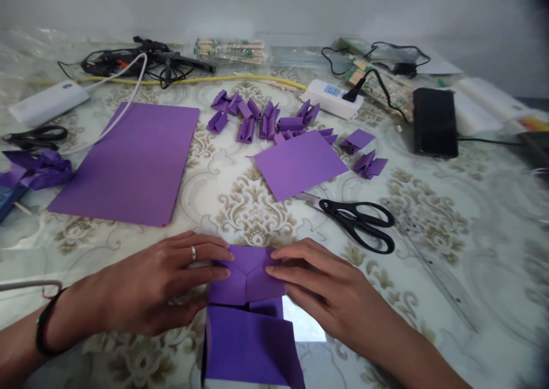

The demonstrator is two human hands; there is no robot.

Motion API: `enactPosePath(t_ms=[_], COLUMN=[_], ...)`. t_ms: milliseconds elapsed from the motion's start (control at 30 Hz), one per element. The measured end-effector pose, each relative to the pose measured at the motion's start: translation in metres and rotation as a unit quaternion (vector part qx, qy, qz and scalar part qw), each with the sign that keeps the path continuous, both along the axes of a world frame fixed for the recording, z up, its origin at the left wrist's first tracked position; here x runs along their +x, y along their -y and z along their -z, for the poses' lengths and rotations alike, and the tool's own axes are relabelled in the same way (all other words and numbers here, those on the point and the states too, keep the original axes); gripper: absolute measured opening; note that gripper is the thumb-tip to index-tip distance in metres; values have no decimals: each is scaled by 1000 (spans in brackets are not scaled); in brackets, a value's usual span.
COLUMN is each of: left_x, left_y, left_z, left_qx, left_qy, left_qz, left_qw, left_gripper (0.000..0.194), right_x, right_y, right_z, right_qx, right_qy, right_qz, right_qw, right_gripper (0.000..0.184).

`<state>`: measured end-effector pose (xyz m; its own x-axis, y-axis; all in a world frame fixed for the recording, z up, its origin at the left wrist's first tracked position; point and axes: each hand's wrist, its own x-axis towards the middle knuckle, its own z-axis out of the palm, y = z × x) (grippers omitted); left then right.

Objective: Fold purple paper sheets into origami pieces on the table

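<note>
A folded purple paper box [253, 343] lies at the near edge of the table, its far flaps [246, 274] showing diagonal creases and a central seam. My left hand [171, 280], with a ring and a dark wristband, grips the far left side, fingertips on top and thumb at the edge. On the far right side my right hand [321, 280] holds the same paper, two fingertips pressed on the flap; its thumb is hidden. Beyond it lie black-handled scissors [360, 220], partly under a purple paper square [300, 163].
Several small folded purple pieces [268, 120] sit farther back. A large purple sheet [137, 160] lies left, beside crumpled purple paper [38, 169] and another pair of scissors [36, 137]. A clear ruler [437, 274], a phone [435, 123] and a power strip [330, 96] are right.
</note>
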<state>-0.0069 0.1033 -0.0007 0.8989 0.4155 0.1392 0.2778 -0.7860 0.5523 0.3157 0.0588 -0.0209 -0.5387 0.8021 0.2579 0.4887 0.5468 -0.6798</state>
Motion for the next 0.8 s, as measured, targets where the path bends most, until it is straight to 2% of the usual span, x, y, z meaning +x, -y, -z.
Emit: enactPosePath(t_ms=[400,567,800], left_x=[9,12,23], left_y=[-6,-5,-1], left_z=[7,14,12], left_qx=[36,10,-47], left_qy=[88,99,110], left_qz=[-12,-25,-63], left_qw=[995,995,991], left_gripper=[20,15,12], right_x=[-3,-4,1], right_y=[-1,-2,-4], right_z=[4,1,-5], right_qx=[-3,-9,-47], right_qy=[-19,-20,7], right_qz=[-1,-17,-55], right_qw=[1000,1000,997], right_gripper=[21,22,23])
